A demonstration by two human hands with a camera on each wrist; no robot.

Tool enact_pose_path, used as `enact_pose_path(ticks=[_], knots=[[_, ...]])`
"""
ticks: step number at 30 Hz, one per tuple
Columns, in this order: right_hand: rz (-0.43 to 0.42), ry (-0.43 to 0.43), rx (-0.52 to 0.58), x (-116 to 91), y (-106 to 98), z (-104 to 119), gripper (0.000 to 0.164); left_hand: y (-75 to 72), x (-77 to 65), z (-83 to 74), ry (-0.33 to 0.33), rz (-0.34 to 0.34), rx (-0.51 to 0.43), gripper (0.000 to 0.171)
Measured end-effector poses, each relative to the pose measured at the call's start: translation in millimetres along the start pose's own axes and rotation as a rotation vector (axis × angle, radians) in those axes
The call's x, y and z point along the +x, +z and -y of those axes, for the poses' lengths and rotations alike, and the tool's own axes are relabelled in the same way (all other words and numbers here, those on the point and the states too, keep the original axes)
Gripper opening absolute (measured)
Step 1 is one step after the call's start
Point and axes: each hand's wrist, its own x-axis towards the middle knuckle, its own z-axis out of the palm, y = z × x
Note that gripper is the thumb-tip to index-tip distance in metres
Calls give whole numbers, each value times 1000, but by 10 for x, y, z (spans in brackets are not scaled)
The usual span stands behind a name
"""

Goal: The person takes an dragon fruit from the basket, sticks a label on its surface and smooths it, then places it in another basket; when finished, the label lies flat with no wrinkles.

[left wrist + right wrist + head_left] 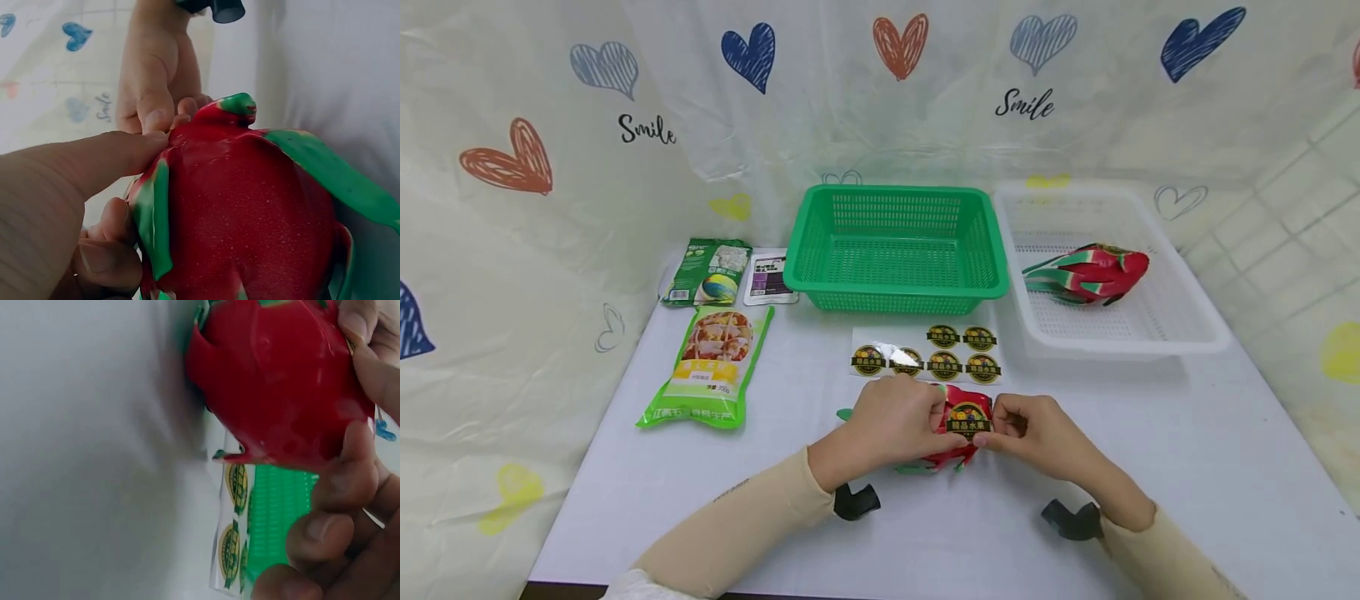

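Note:
A red dragon fruit (951, 397) with green-tipped scales lies on its side on the white table. A round black-and-gold sticker (968, 419) sits on its upper face. My left hand (891, 421) grips the fruit from the left, its thumb (134, 150) near the sticker. At the other end is my right hand (1037, 435), thumb at the sticker's lower right edge and curled index finger (356, 453) against the fruit's side. In the right wrist view the fruit hides most of the sticker. Just behind the fruit lies a sheet of similar stickers (880, 333).
A green plastic basket (895, 304) stands at the back. To its right, a white basket (1120, 343) holds another dragon fruit (1101, 271). At the left are a green-edged food bag (718, 362), a green packet (707, 271) and a white-and-purple packet (770, 277).

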Motion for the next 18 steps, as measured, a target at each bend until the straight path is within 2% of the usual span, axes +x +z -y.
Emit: enact_pose_path(ticks=[4,10,14,18], knots=[[52,38,65,20,-33,-42,35,-1,11,41,17,-13,-58,52],[103,48,140,32,-72,-52,33,-17,36,48,35,-45,-86,62],[91,71,117,69,-71,9,36,-12,49,29,17,-70,-93,67],[38,144,53,131,-42,124,48,8,67,8,-15,-97,-59,70]])
